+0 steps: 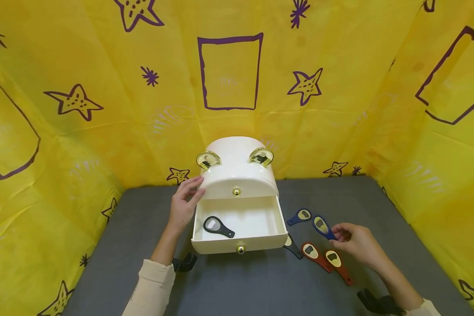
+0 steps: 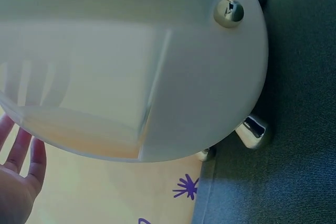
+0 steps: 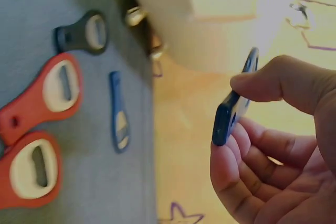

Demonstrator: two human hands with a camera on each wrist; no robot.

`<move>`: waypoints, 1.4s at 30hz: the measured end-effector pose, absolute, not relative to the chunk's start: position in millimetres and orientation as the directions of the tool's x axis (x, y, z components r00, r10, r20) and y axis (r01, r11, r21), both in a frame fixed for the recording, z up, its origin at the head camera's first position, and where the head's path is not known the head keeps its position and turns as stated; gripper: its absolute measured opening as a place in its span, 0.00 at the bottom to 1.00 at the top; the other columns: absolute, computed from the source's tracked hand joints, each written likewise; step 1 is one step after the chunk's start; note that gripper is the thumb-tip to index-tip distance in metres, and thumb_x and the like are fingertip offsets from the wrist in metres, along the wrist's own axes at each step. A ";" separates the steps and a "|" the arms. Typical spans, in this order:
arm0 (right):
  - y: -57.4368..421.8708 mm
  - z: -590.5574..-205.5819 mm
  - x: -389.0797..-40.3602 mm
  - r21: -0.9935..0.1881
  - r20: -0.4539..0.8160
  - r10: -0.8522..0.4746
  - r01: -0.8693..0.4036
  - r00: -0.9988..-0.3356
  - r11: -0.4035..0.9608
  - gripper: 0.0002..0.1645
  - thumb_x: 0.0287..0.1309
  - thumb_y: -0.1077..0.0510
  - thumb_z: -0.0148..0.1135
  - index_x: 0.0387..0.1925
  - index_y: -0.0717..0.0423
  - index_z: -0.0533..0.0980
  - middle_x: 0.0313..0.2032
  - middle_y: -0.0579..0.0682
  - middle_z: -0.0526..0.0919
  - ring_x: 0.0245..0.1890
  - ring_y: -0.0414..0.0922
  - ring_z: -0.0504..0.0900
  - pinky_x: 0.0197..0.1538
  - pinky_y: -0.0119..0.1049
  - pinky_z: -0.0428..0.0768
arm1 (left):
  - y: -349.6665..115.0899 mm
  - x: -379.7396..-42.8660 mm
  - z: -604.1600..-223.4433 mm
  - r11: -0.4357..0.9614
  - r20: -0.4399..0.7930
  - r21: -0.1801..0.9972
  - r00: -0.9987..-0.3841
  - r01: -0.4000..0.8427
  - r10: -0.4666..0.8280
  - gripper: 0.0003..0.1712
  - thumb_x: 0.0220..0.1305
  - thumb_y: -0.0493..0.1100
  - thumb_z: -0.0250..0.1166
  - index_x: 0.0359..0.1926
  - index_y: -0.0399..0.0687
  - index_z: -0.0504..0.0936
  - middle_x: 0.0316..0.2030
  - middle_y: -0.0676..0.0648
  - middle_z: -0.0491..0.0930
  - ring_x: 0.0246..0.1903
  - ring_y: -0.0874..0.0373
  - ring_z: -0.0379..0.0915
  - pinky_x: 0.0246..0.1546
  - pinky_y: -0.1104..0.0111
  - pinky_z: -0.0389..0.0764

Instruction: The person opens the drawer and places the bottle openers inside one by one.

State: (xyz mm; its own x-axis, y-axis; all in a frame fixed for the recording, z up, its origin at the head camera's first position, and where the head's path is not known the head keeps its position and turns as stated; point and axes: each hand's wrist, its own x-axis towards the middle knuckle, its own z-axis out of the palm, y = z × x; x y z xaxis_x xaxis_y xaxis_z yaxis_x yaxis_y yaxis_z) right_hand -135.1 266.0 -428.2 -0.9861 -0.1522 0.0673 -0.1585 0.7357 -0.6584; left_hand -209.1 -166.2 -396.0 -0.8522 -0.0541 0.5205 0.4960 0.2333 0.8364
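Right hand (image 1: pixel 355 242) has got 1 blue bottle opener (image 1: pixel 321 225) pinched, left hand (image 1: pixel 183 208) just touches the white drawer box (image 1: pixel 237 162), fingers loosely spread, 1 black opener (image 1: pixel 218 226) inside.

White cabinet (image 1: pixel 236 164), blue openers (image 1: pixel 322 227), red openers (image 1: pixel 317 256), purple-starred yellow cloth (image 1: pixel 174 145)

Pale cream sleeves (image 1: pixel 153 281), ends slightly wrinkled; black angular wrist devices (image 1: pixel 185 262), one per side; bare fingers (image 3: pixel 226 167).
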 end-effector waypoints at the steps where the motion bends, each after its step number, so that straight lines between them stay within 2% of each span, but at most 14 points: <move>1: 265.0 -425.0 -137.1 -0.659 0.069 -0.144 -0.154 -0.987 0.736 0.13 0.48 0.63 0.73 0.36 0.65 0.81 0.28 0.48 0.83 0.26 0.31 0.76 0.30 0.27 0.79 | -166.5 -209.5 -396.3 0.233 0.521 0.836 -0.852 0.497 -0.053 0.17 0.60 0.27 0.64 0.51 0.24 0.79 0.55 0.26 0.74 0.49 0.73 0.72 0.46 0.83 0.75; 6: 256.3 -409.1 -146.6 -0.681 0.069 -0.132 -0.143 -0.989 0.719 0.14 0.50 0.61 0.72 0.39 0.65 0.81 0.29 0.49 0.84 0.27 0.33 0.78 0.31 0.27 0.79 | -167.3 -209.4 -395.5 0.241 0.523 0.833 -0.851 0.498 -0.048 0.18 0.59 0.27 0.65 0.51 0.24 0.79 0.55 0.26 0.74 0.50 0.74 0.71 0.46 0.83 0.75; 16: 236.5 -384.4 -157.2 -0.699 0.135 -0.184 -0.225 -0.974 0.678 0.15 0.50 0.60 0.73 0.39 0.63 0.81 0.29 0.48 0.83 0.27 0.34 0.77 0.33 0.27 0.79 | -165.6 -208.0 -396.6 0.259 0.484 0.853 -0.872 0.453 -0.068 0.19 0.59 0.28 0.66 0.52 0.26 0.79 0.55 0.29 0.75 0.51 0.75 0.70 0.47 0.81 0.75; 29: 211.9 -365.1 -167.9 -0.706 0.234 -0.269 -0.354 -0.934 0.614 0.14 0.47 0.64 0.74 0.37 0.64 0.81 0.30 0.51 0.83 0.27 0.33 0.76 0.32 0.26 0.79 | -162.8 -209.7 -398.3 0.261 0.540 0.822 -0.838 0.506 -0.076 0.18 0.58 0.26 0.66 0.50 0.24 0.79 0.53 0.27 0.76 0.50 0.75 0.71 0.45 0.82 0.75; 42: 190.5 -359.0 -175.6 -0.713 0.249 -0.342 -0.411 -0.906 0.568 0.13 0.45 0.66 0.74 0.35 0.65 0.81 0.28 0.52 0.83 0.27 0.34 0.76 0.32 0.27 0.79 | -161.7 -210.8 -401.4 0.246 0.557 0.816 -0.825 0.523 -0.092 0.17 0.57 0.25 0.66 0.49 0.23 0.80 0.52 0.27 0.76 0.50 0.74 0.71 0.44 0.83 0.75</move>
State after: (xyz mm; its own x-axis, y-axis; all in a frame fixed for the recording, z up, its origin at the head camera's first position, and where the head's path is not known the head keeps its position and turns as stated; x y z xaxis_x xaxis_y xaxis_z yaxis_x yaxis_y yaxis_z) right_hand -175.6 190.5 -359.0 -0.9061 -0.3417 0.2495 -0.4107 0.5684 -0.7129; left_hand -210.8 -161.7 -401.4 -0.8253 -0.0919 0.5572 0.5234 0.2459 0.8158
